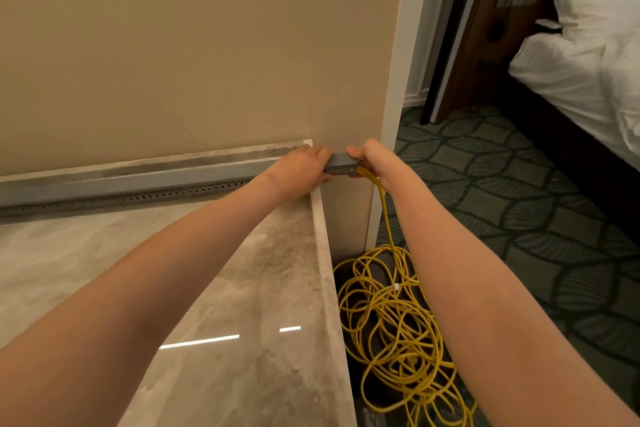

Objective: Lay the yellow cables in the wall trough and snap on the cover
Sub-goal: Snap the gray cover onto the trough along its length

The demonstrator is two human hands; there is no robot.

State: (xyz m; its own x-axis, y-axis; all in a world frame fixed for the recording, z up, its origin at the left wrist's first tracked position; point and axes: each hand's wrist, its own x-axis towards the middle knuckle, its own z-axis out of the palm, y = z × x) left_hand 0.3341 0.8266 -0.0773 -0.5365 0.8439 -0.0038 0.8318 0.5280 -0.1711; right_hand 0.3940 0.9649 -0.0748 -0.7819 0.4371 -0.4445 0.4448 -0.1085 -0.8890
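Observation:
A long grey trough with a row of holes along its front lies against the beige wall, on the back of a marble counter. Its right end sticks out past the counter's edge. My left hand grips the trough just left of that end. My right hand holds the end itself, where yellow cables come out. The cables drop to a loose tangled pile on the floor beside the counter. I cannot tell whether the grey top face is a separate cover.
The wall ends at a white corner post right of the hands. Beyond it lie patterned green carpet, a dark door frame and a bed with white linen at the far right.

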